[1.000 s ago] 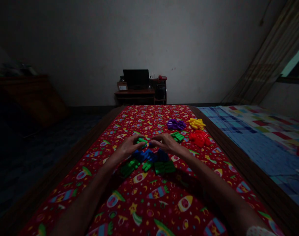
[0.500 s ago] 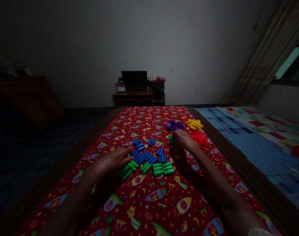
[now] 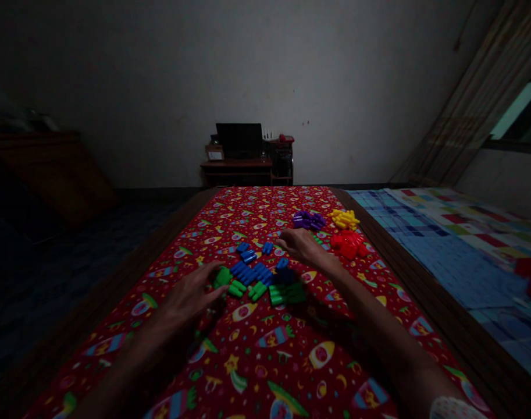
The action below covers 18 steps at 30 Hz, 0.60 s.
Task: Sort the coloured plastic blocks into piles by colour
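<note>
Dim room, both hands over a spread of plastic building pieces. My left hand (image 3: 189,298) reaches forward on the near left, its grip at the green pieces (image 3: 225,277) on the left end of the cluster. The fingertips touch them, but in this light I cannot tell whether they pinch one or only rest against it. My right hand (image 3: 302,244) lies palm down farther off, its grip loose and spread, with nothing visible in it. Its fingertips point left at a loose blue piece (image 3: 267,247) just beside them.

Between the two hands sits a row of blue pieces (image 3: 252,271), with more green blocks (image 3: 288,294) on its near right side, under my right forearm's shadow. Just right of my right hand lies a red pile (image 3: 349,244). Beyond it are a yellow pile (image 3: 344,219) and, to its left, a purple pile (image 3: 309,220), each apart from the others.

All of it rests on a surface covered in red rocket-print cloth (image 3: 265,355). A checked blanket (image 3: 426,238) lies to the right, a curtain (image 3: 478,110) hangs above it, and a small desk with a dark monitor (image 3: 240,139) stands against the far wall.
</note>
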Tool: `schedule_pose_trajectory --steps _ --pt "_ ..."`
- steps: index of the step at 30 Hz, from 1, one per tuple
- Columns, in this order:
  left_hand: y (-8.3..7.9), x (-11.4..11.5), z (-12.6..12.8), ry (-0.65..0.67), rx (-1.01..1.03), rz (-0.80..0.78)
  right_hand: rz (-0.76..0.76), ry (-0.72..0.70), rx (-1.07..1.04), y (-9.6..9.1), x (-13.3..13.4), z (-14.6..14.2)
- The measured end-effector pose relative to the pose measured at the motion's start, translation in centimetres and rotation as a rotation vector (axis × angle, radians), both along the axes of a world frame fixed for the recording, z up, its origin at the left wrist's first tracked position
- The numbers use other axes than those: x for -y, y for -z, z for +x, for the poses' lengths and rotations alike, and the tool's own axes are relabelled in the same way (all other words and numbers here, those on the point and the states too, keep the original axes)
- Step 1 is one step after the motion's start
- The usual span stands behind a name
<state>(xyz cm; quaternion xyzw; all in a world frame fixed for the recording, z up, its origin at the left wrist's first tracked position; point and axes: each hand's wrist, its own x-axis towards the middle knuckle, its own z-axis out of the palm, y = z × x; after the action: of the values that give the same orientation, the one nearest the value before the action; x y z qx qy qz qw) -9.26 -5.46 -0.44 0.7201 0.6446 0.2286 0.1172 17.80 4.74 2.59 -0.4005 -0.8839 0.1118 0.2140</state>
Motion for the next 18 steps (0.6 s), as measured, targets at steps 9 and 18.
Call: schedule_pose_trajectory --steps 9,18 --pt "0.6 -1.4 4.8 0.222 0.167 0.328 0.021 -0.137 -0.241 1.0 2.3 -1.5" --pt "3.1 -0.5 0.3 0.222 -0.098 0.044 -0.117 0.110 0.044 3.7 -1.7 9.6"
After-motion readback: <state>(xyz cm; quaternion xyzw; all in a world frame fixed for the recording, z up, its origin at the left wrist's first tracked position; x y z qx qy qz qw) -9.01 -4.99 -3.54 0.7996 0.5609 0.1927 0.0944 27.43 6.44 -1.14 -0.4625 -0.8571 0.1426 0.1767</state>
